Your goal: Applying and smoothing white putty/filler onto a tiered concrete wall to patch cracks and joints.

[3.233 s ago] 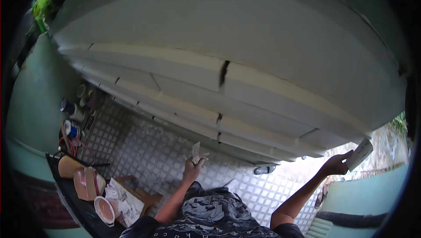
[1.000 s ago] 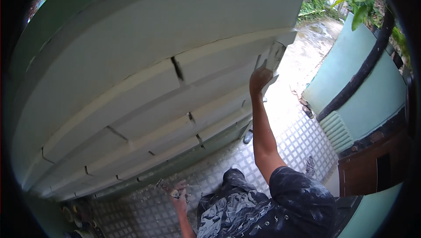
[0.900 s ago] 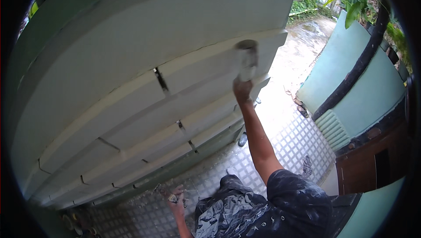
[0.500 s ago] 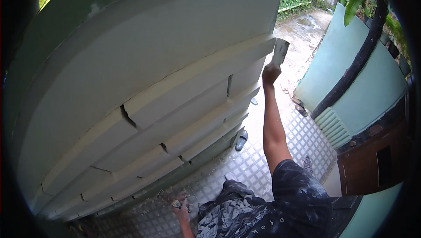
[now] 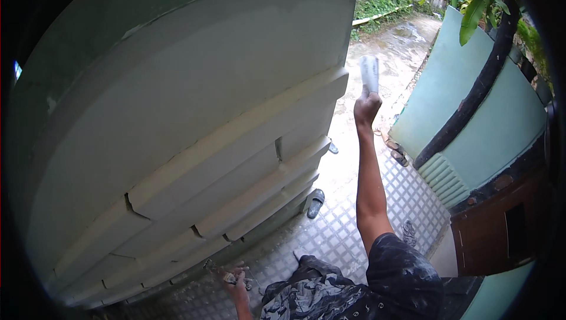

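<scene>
My right hand [image 5: 368, 107] is closed around the handle of a wide-bladed putty knife [image 5: 369, 72], its blade pointing away from me. The blade is just off the right-hand end of a pale wall [image 5: 206, 54] with stepped, brick-like ledges, near its top ledge [image 5: 318, 87]. Low at the left, my left hand [image 5: 237, 281] is closed around something small, smeared grey and white, that I cannot make out. A thin dark piece sticks out beyond those fingers toward the lower ledges. Dark gaps split the ledges in several places.
Grey-and-white patterned tiles [image 5: 348, 208] cover the floor. A slipper [image 5: 316, 203] lies by the wall's foot, with more footwear [image 5: 398, 153] on the right. Beyond stand a light green wall [image 5: 436, 84], a dark slanting pipe [image 5: 466, 104] and a brown cabinet-like piece [image 5: 492, 231].
The putty knife has come away from the ledge's end, and its blade now faces me more brightly lit. My left hand is slightly lower and further left. The whole view has shifted.
</scene>
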`<state>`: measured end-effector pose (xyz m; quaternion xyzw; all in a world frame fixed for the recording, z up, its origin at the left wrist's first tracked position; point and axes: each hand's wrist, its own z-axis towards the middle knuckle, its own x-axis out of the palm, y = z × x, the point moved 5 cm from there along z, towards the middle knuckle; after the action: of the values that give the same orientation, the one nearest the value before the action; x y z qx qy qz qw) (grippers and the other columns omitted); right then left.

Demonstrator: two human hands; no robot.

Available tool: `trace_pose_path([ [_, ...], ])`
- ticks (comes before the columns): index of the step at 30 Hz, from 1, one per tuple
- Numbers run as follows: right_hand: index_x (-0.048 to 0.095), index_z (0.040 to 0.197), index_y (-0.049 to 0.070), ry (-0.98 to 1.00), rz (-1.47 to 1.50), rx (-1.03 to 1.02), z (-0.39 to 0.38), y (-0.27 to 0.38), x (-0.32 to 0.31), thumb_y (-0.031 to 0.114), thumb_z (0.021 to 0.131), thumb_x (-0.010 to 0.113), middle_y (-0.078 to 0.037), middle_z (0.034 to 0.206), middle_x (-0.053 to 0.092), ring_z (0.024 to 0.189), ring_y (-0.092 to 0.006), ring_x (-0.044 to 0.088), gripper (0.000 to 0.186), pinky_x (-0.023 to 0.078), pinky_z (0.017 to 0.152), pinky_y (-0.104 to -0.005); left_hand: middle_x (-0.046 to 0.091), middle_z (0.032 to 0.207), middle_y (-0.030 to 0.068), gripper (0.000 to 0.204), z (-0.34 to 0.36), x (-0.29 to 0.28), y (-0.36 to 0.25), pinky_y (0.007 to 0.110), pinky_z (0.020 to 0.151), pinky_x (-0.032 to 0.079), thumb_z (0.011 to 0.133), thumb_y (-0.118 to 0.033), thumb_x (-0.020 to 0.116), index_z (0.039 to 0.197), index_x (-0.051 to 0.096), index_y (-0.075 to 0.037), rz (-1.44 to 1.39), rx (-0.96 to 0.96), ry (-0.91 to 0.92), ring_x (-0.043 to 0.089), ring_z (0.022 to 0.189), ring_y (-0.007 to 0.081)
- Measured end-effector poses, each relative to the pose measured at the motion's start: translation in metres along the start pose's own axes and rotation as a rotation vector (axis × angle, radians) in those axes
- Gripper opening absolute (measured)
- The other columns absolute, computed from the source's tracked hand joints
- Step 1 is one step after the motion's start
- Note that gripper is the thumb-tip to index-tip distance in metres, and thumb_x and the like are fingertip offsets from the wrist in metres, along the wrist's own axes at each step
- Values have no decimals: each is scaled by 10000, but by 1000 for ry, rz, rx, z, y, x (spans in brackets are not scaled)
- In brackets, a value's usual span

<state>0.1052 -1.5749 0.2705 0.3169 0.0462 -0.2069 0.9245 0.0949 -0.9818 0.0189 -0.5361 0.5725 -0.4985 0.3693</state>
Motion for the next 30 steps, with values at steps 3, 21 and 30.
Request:
trace_pose_path([
  [3,627,887,-83,-287,269,-167,34,62,-38,64,866,563,-266,769,623,705,-391,628,162,482,596,-424,600,1114,151,142,-4,13,-4,251,484,515,802,47,524,902,565,-43,-31,0,-7,641,858,187],
  [21,621,884,-50,-70,386,-889,120,110,-14,-8,641,606,-235,879,635,737,-360,646,248,515,567,-384,597,1114,150,123,25,95,11,256,504,537,804,40,520,884,578,-33,33,20,207,644,872,178],
  [30,628,801,-135,-303,182,77,-3,-10,-46,72,871,573,-286,687,608,642,-392,634,225,446,550,-410,602,1093,127,189,25,54,17,236,480,471,808,46,536,950,505,-76,-106,-28,-57,637,849,169],
])
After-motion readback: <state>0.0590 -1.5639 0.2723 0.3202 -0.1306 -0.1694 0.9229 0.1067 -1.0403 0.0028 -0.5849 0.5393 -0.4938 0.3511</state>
